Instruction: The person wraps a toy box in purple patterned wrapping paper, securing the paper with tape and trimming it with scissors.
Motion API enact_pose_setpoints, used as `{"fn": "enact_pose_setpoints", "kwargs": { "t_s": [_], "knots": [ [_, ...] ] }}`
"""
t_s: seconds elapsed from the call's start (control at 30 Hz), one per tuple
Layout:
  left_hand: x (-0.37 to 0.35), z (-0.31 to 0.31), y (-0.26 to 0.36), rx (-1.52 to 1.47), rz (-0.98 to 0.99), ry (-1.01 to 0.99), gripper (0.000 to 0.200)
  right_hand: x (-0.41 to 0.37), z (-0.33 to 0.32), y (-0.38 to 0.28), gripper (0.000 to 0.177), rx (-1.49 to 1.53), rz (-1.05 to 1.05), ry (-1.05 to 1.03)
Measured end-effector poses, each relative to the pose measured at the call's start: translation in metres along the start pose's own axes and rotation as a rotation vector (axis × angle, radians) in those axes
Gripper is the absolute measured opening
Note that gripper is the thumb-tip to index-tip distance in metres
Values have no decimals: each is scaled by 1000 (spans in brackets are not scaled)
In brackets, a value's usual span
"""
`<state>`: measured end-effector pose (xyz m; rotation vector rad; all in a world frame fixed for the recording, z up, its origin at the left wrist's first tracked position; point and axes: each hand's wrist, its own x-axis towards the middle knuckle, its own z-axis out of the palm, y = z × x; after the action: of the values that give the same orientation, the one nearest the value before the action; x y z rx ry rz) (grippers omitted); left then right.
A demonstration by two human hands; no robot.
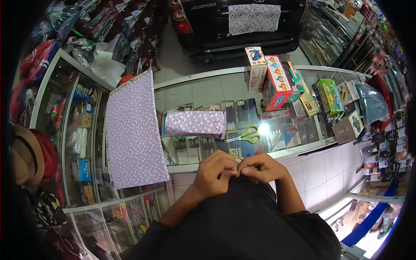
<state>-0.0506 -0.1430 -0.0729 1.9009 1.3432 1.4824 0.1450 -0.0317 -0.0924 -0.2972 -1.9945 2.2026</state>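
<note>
My left hand [213, 174] and my right hand [265, 168] meet in front of my dark shirt, at the near edge of the glass counter. The fingers of both are pinched, with the fingertips almost touching. Whatever is between them is too small to make out. Just beyond them, on the glass, lie scissors [246, 135] with green handles, their blades pointing left. Left of these is a box-shaped parcel [195, 123] wrapped in purple flowered paper. A large sheet of similar wrapping paper [135, 134] spreads over the counter's left side.
Several toy boxes [277, 84] stand on the counter's right half, beside a green box [330, 97] and a plastic-wrapped bundle [372, 102]. Glass cabinets [82, 130] line the left. A black car [242, 32] is parked behind the counter. Hats [28, 156] sit at far left.
</note>
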Motion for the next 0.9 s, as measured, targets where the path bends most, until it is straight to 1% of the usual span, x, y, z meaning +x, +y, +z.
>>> {"fn": "enact_pose_setpoints", "kwargs": {
  "t_s": [0.03,0.07,0.1,0.17,0.2,0.27,0.3,0.33,0.37,0.4,0.43,0.5,0.53,0.6,0.63,0.77,0.83,0.9],
  "knots": [
    [0,1,0,7,-52,9,18,0,-3,1,24,-19,-40,21],
    [-1,2,-3,15,-58,14,18,-1,-6,2,24,-38,-80,43],
    [-2,4,-8,-16,-55,65,16,-1,-9,4,24,-36,-82,33],
    [-4,7,-10,-114,-78,193,15,-2,-14,9,17,-29,-106,80],
    [-1,6,-10,-107,-79,194,15,-2,-17,9,17,-27,-111,75],
    [5,-3,-12,33,-105,157,17,-1,-22,6,18,-211,-204,122],
    [4,-11,-20,101,-127,115,25,-1,-24,3,19,-215,-190,118],
    [14,-20,-20,106,-124,117,25,-2,-26,1,19,-217,-196,114],
    [31,-29,-17,302,-85,56,39,-3,-29,1,20,-152,-143,95],
    [44,-35,-18,497,-46,-5,57,-4,-32,-1,20,-89,-90,73],
    [52,-37,-22,501,-45,3,57,-4,-35,-2,20,-95,-92,66],
    [60,-40,-31,850,-140,-184,94,-4,-39,-4,20,-143,-88,83],
    [60,-42,-40,856,-147,-175,94,-3,-41,-4,20,-145,-88,71],
    [60,-46,-57,766,-270,-272,104,-2,-44,-8,21,-145,-87,84],
    [63,-47,-59,761,-279,-306,104,-1,-45,-9,21,-148,-90,77],
    [64,-49,-59,719,-267,-310,104,-2,-49,-11,21,-128,-74,83],
    [64,-49,-57,714,-214,-311,105,-2,-51,-9,21,-116,-58,79],
    [64,-46,-63,731,-234,-309,106,-2,-53,-6,20,-132,-36,96]
  ]
}}
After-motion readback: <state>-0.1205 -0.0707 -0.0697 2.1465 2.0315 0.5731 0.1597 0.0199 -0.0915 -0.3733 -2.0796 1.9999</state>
